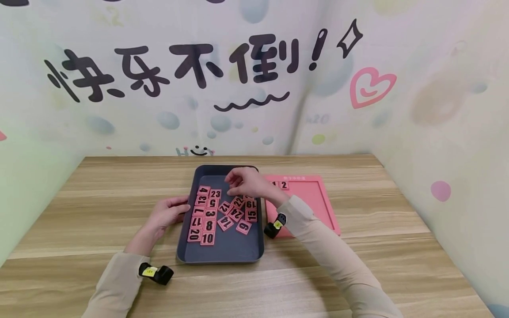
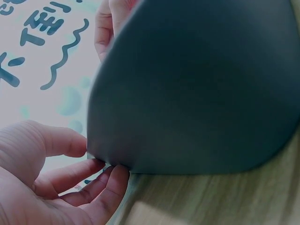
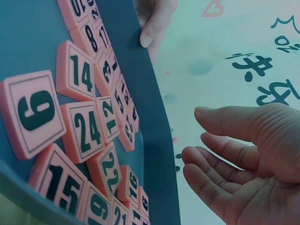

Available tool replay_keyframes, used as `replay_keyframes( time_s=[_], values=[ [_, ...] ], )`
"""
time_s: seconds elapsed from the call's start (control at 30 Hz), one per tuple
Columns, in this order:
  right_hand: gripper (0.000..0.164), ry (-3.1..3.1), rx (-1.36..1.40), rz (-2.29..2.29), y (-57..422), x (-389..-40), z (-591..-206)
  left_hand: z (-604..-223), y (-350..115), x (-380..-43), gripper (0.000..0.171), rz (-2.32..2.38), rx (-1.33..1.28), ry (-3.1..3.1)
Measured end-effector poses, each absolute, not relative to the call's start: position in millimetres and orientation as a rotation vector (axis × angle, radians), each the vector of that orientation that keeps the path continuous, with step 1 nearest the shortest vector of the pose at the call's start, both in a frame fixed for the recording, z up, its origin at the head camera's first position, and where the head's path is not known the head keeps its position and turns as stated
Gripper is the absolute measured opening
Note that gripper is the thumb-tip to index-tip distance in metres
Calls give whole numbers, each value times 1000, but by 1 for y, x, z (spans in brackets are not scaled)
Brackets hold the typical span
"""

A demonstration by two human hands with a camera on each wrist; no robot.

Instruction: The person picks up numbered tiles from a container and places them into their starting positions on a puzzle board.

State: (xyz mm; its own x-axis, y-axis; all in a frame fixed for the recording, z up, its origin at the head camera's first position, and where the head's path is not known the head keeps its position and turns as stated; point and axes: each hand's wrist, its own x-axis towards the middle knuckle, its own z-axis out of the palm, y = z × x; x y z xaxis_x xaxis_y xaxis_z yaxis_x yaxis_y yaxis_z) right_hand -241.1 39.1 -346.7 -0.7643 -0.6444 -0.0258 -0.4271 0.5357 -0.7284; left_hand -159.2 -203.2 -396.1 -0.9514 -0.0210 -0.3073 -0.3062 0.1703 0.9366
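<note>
My left hand (image 1: 169,212) is at the left side of a dark grey tray (image 1: 238,254), thumb at the rim and fingertips against the outer wall (image 2: 187,103), gripping it lightly. Pink number tiles lie inside: 8 (image 1: 209,225) and 10 (image 1: 207,239) are among those packed in columns at the left. Looser tiles, such as 14 (image 3: 80,70), 24 (image 3: 83,130) and 9 (image 3: 35,110), lie farther right. Over the far part of the tray hovers my right hand (image 1: 246,182), its fingers loosely bent. The right wrist view shows thumb and fingers apart with nothing between them.
Right of the tray lies a pink frame board (image 1: 308,203), partly behind my right forearm, with tiles 1 and 2 (image 1: 284,185) at its top left. Everything rests on a wooden table (image 1: 99,198). A printed wall sheet (image 1: 238,128) stands behind the table.
</note>
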Motion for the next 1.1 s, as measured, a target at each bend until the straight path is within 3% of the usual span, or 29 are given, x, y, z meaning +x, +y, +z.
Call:
replay_keyframes(
  time_s=[0.63, 1.1],
  values=[
    [28, 2498, -692, -1275, 59, -264, -348, -395, -203, -159, 46, 1866, -325, 2216],
    [30, 2519, -593, -1287, 47, -272, -350, -395, -203, -158, 46, 1867, -307, 2219]
  ],
)
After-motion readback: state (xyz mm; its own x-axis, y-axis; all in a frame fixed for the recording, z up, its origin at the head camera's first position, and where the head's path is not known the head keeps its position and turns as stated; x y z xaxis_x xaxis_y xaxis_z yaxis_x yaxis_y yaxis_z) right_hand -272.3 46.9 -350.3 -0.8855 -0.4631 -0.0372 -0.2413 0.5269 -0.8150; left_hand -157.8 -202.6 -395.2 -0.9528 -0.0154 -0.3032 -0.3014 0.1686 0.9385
